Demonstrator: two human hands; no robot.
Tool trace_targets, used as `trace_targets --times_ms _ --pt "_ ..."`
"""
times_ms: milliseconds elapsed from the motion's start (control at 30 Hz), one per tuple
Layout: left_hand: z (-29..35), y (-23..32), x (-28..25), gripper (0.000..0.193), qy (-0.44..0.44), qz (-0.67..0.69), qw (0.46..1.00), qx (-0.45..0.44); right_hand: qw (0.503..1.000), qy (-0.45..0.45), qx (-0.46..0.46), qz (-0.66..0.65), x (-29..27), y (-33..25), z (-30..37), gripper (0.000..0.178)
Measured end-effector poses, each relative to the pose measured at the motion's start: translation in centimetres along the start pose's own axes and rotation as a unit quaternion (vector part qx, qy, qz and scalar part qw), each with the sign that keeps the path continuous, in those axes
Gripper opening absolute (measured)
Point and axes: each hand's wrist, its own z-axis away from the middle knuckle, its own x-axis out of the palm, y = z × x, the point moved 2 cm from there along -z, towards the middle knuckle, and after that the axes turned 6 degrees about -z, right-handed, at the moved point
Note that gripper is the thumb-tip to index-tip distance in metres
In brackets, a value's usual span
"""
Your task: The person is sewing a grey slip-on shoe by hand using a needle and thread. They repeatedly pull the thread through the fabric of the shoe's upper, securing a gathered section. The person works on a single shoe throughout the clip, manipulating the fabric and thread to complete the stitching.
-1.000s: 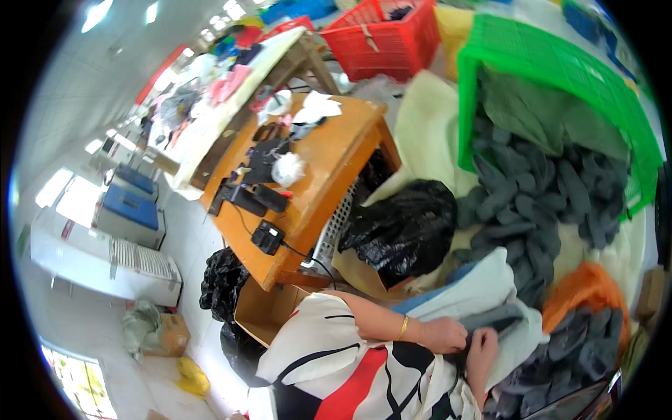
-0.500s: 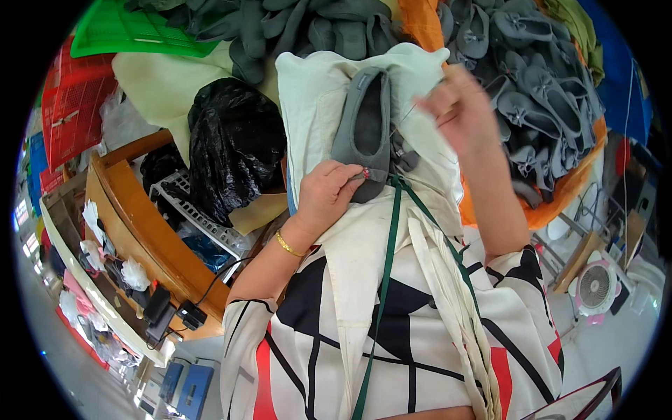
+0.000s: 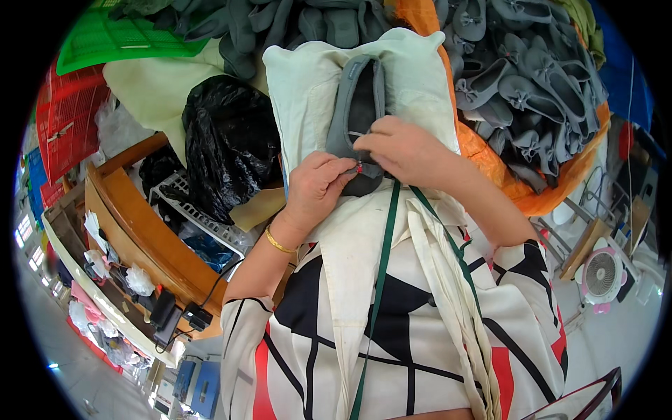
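Observation:
A grey slip-on shoe (image 3: 343, 115) lies on a white cloth cushion (image 3: 297, 84) in my lap, its toe toward me. My left hand (image 3: 313, 187) pinches the toe end between thumb and fingers, beside a grey bow (image 3: 365, 170) with a small red spot at its middle. Over the shoe's right edge, near the opening, my right hand (image 3: 406, 150) is closed with its fingertips pressed together. Whatever those fingertips hold is hidden or too fine to name.
An orange sack (image 3: 490, 164) full of grey bowed shoes (image 3: 535, 98) stands at the right. More grey shoes (image 3: 325, 26) are heaped beyond the cushion. To the left are a black plastic bag (image 3: 231, 147), a wooden table edge (image 3: 150, 231) and a green basket (image 3: 133, 38).
My right hand has come down and left from its raised place at the cushion's right side to the shoe. My left hand stays at the toe.

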Motion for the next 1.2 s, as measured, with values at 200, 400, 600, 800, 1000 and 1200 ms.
trace_targets --times_ms 200,400,600,800,1000,1200 --pt "-0.4 -0.3 0.1 0.02 -0.025 0.016 0.999 -0.045 0.992 -0.044 -0.074 0.091 1.0 0.9 -0.4 0.012" --pt "-0.4 -0.7 0.2 0.017 -0.04 0.043 0.997 -0.055 0.987 0.044 -0.072 0.14 0.5 0.9 -0.5 0.011" --pt "-0.6 -1.1 0.2 0.015 -0.073 0.05 0.995 -0.038 0.978 0.138 -0.031 0.154 1.8 1.1 -1.7 0.016" --pt "-1.1 -1.6 0.3 0.013 -0.126 0.048 0.99 -0.052 0.976 0.184 0.008 0.113 3.0 1.8 -2.4 0.021" --pt "-1.7 -2.4 0.7 0.013 -0.194 0.109 0.968 -0.113 0.95 0.279 0.135 -0.035 4.0 4.2 -3.1 0.022" --pt "-0.3 -1.4 0.4 0.028 -0.109 0.18 0.945 -0.249 0.937 0.272 0.171 -0.137 3.4 4.1 -1.9 0.026"
